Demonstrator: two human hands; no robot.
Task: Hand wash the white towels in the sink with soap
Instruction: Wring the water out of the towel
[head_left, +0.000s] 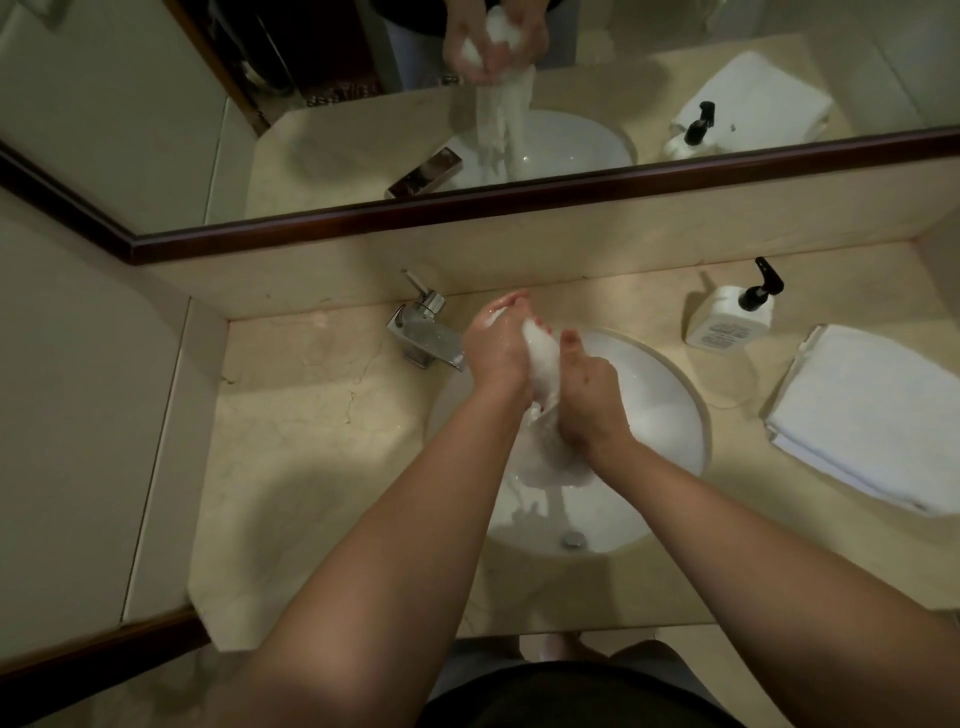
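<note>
wet towel (540, 364) bunched over the sink (670, 405) rim, fingers of left hand (496, 353) and right hand (589, 400) clamped on it.

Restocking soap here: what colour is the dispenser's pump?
Black, on a white soap bottle; head view shows the pump best.

There is a single view, from a wide-angle camera on the person's head, looking forward and steeply down from close above the table (322, 415). The front edge of the table lies near the bottom of the picture, the back edge and the wall above the middle. The sink (670, 415) sits just right of centre. The mirror (571, 197) crosses the top and gives a second, reversed look at the same table. Straight lines bend toward the borders.
</note>
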